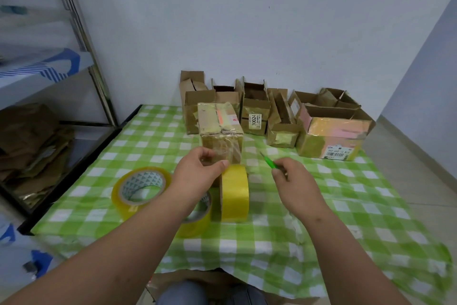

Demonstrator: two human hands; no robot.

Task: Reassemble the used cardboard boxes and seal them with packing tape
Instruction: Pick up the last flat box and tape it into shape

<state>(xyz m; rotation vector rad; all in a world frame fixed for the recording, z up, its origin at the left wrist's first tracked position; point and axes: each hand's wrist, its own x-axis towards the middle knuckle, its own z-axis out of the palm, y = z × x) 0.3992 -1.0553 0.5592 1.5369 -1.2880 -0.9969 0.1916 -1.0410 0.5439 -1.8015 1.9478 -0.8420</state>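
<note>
A pale wall (247, 20) backs a low table under a green check cloth (321, 218), with a metal shelf (61, 64) at the left holding flattened cardboard (29, 141). Along the wall stands a row of open boxes (257, 106), flaps up and unsealed; the biggest, with a pink patch and a barcode label, sits at the right end (331, 136).

In front of the row, near the table's middle, is the box (220, 131) in hand: closed, wrapped in glossy tape. Just before it an upright roll (234, 193) stands on edge. Another roll (141, 188) lies tilted to the left, well apart from the box, and a third (197, 218) is mostly hidden under the left forearm.

The left hand (197, 173) pinches something clear between thumb and fingers over the upright roll, likely the drawn tape end against the box. The right hand (294, 181) grips a green-handled cutter (268, 162), tip aimed toward the box.

This looks like the cutting step: the strip seems laid, and the next move calls for holding the tape taut while the blade crosses it between roll and box.
</note>
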